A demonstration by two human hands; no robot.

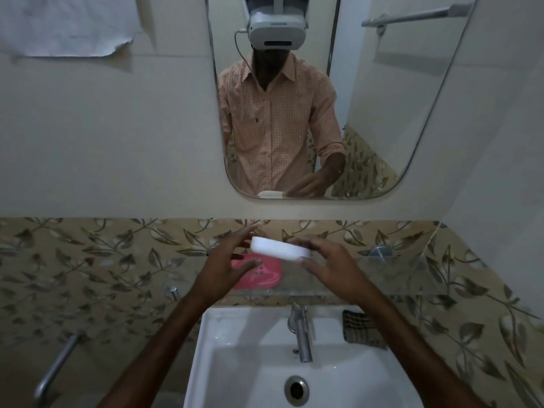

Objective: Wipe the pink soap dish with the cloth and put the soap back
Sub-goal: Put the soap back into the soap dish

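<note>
Two hands meet over the glass shelf point(382, 278), and between them hangs a white bar of soap point(279, 248). The right hand point(332, 266) pinches the soap's right end, thumb below and fingers above, closed firmly on it. The left hand point(232, 260) stands spread, fingers apart, its fingertips point(250, 231) just beside the soap's left end; whether they touch it I cannot tell.

No brand, label or writing can be read on the soap or anywhere else here.

The soap is a smooth white oval, flat-topped, tilted so that its right end sits lower. The pink soap dish point(265, 275) is a shallow oval with a raised rim and a few small holes near its middle; it lies on the glass shelf, partly hidden behind the left hand's thumb. From the left hand the dish lies at about 4 o'clock, close under the palm; from the right hand it is at about 8 o'clock, near but apart. The soap hovers above the dish, at its 12 o'clock, not touching it.

Farther out, at 5 o'clock from the right hand, a dark checked cloth point(362, 328) lies folded on the rim of the white sink point(235, 363), just right of the metal tap point(300, 334). A mirror point(368, 113) on the wall above reflects the person.
</note>
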